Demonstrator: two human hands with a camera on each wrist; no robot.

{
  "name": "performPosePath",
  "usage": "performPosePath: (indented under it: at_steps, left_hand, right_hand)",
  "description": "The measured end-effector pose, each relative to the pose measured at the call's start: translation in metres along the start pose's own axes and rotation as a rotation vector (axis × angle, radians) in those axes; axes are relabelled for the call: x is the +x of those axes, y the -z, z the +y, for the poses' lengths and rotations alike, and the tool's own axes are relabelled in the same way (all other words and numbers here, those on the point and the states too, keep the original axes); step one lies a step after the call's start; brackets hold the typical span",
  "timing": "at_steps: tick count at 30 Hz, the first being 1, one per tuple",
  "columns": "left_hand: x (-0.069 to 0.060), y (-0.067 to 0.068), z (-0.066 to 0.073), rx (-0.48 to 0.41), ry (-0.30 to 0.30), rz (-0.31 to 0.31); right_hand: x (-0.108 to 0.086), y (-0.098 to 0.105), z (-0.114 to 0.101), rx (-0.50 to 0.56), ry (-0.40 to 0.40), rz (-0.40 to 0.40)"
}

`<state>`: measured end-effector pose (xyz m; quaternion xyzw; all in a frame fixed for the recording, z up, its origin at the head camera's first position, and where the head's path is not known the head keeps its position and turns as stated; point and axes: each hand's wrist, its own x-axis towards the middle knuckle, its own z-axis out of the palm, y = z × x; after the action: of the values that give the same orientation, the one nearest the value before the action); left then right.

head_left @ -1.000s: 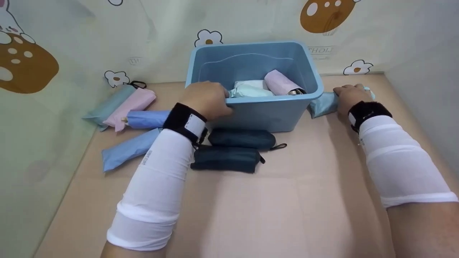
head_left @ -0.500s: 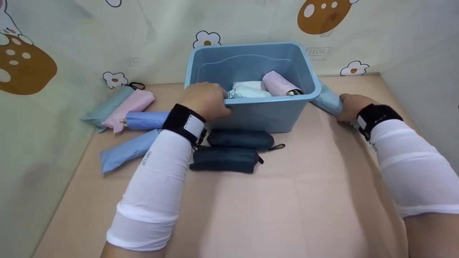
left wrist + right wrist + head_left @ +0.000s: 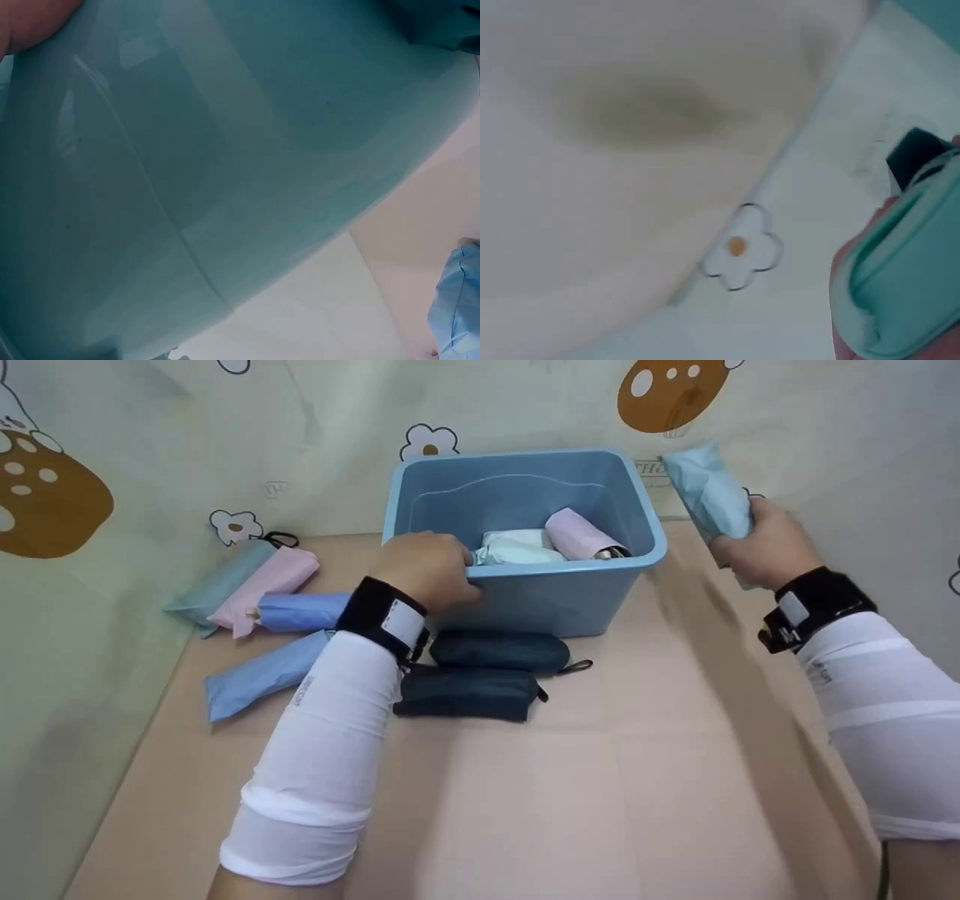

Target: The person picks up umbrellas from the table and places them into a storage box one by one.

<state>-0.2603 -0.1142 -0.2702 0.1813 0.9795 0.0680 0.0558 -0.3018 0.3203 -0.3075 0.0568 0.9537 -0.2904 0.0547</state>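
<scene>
My left hand [image 3: 427,570] grips the front rim of a blue plastic bin [image 3: 540,604] near its left corner. The bin's wall [image 3: 247,172] fills most of the left wrist view. Inside lie a pink folded umbrella [image 3: 581,534], a mint one [image 3: 521,553] and a white bundle [image 3: 517,538]. Raised off the table to the right of the bin, a light blue folded umbrella [image 3: 709,491] is held tilted in my right hand [image 3: 772,547]. The right wrist view shows one end of that umbrella [image 3: 907,270] close up.
Two dark folded umbrellas [image 3: 499,651] lie in front of the bin. To its left lie a teal umbrella [image 3: 229,577], a pink one [image 3: 274,581] and two blue ones [image 3: 266,671]. A patterned sheet [image 3: 337,420] hangs behind the table.
The right hand has taken hold of the light blue umbrella beside the bin and lifted it up off the table. My left hand stays on the rim.
</scene>
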Motion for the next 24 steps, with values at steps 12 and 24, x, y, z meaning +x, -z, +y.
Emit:
performPosePath:
  at_steps: [12, 24]
  left_hand:
    - [0.000, 0.001, -0.001, 0.001, 0.009, -0.008]
    - [0.001, 0.000, 0.001, 0.000, 0.016, 0.011]
  right_hand:
    - [-0.041, 0.004, -0.097, 0.174, 0.158, 0.071]
    - [-0.048, -0.020, -0.145, 0.086, 0.302, 0.021]
